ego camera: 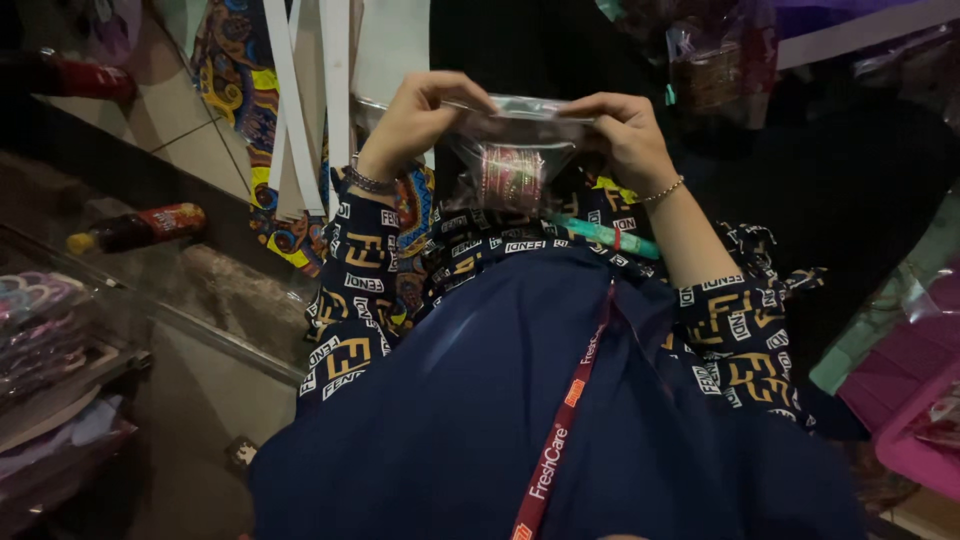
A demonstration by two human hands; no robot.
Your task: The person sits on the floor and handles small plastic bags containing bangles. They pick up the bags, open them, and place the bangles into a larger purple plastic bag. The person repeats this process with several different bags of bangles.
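Clear plastic zip bag (515,150) w/ red-green bangles inside hangs btwn both hands, top edge running hand to hand. Left hand (415,120) & right hand (625,130) each pinch a top corner, equally near.

We count two hands (415,120) (625,135), one clear plastic zip bag (515,135), one stack of red bangles (510,178), and two dark red-labelled bottles (135,227) (65,75).

The left hand (415,118) and right hand (625,135) pinch the top corners of a clear plastic bag (520,135) between them. Red bangles (511,177) sit inside, below the fingers. A dark bottle (135,227) lies well left of the left hand.
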